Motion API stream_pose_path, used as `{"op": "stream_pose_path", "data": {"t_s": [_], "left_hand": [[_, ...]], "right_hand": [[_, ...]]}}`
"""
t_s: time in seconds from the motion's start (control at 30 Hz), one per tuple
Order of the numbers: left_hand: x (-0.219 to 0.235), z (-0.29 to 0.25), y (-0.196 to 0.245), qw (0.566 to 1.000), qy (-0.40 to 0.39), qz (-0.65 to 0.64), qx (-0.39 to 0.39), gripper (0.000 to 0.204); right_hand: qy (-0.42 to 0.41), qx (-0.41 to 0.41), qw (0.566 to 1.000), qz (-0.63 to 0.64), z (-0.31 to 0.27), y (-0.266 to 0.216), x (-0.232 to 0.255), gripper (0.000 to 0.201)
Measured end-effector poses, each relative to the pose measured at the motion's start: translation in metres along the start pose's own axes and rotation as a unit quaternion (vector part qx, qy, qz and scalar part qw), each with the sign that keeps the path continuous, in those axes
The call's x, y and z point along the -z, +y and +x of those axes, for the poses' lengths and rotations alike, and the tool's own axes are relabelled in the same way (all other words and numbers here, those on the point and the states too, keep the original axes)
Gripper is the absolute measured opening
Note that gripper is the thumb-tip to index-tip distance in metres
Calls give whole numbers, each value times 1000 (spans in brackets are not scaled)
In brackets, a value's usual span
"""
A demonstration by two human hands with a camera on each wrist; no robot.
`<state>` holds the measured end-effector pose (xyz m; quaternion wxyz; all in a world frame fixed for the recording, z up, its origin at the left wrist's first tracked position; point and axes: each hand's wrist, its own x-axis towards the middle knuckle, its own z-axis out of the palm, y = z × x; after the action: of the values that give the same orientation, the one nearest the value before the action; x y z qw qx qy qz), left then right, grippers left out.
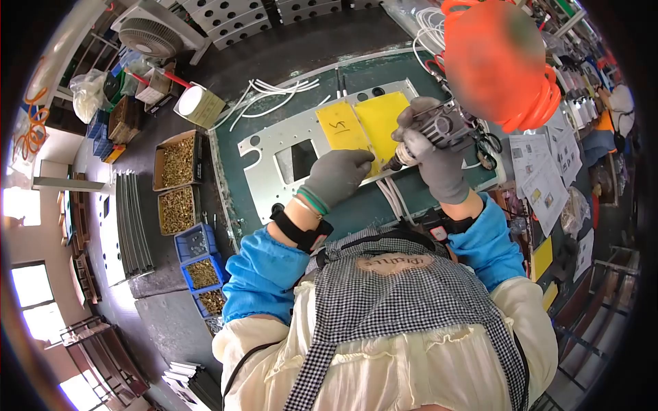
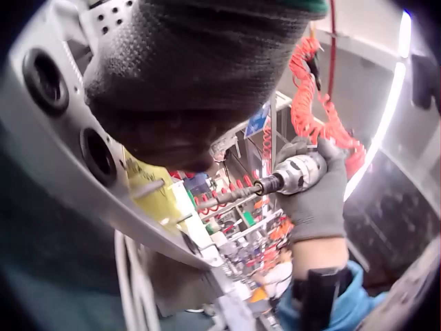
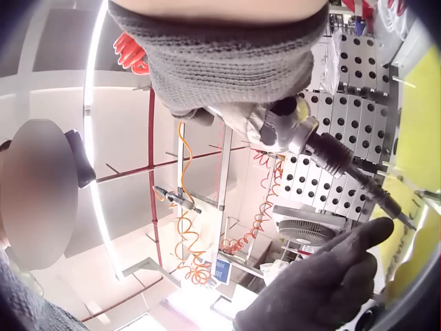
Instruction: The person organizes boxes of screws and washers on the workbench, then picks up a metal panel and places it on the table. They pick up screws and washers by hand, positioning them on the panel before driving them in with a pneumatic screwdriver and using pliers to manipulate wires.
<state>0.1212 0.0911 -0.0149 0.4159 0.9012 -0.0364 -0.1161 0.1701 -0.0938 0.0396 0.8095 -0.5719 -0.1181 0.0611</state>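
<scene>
A grey-gloved right hand (image 1: 439, 161) grips a metal-bodied power driver (image 1: 442, 127); its bit (image 3: 382, 200) points down at the near edge of a silver metal panel (image 1: 264, 175). Yellow sheets (image 1: 339, 130) lie on the panel, one with a handwritten mark. The gloved left hand (image 1: 337, 178) is over the panel's near edge, its fingertips beside the bit's tip. In the right wrist view the left hand's (image 3: 320, 286) fingers reach forward, with nothing visibly held. From the left wrist view, the driver (image 2: 296, 174) is in the right hand (image 2: 317, 207) and short studs stand from the panel.
Boxes of brass-coloured parts (image 1: 177, 161) and blue bins (image 1: 194, 241) stand at the left. White tubes (image 1: 274, 92) lie behind the panel, near a white tub (image 1: 195, 101). An orange coiled hose (image 1: 531, 103) hangs at upper right, above printed sheets (image 1: 548, 178).
</scene>
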Motion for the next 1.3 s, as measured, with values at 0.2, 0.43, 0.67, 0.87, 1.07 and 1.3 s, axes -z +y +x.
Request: {"op": "stream_pose_path", "data": {"t_s": [0.2,0.43,0.67,0.87,1.07,1.3], "left_hand": [[7,8,12,987,-33,156,-9,30],[1,12,8,954,-76,288,-44,24],[11,7,25,950,-110,291,-14,21],[8,10,22,947,-116,298,-17,22],[9,3,8,1000,23,11,11,24],[16,-16,-17,928,70,-365,26,29]], "right_hand": [[-32,60,993,-94,2,10,-1,40],[-90,116,984,-103,2,9,-19,34],[-132,132,979,-84,2,14,-21,33],[-119,89,984,-100,2,14,-23,34],[-116,95,986,-68,15,-10,-23,33],[-31,141,988,46,32,-48,-44,35]]}}
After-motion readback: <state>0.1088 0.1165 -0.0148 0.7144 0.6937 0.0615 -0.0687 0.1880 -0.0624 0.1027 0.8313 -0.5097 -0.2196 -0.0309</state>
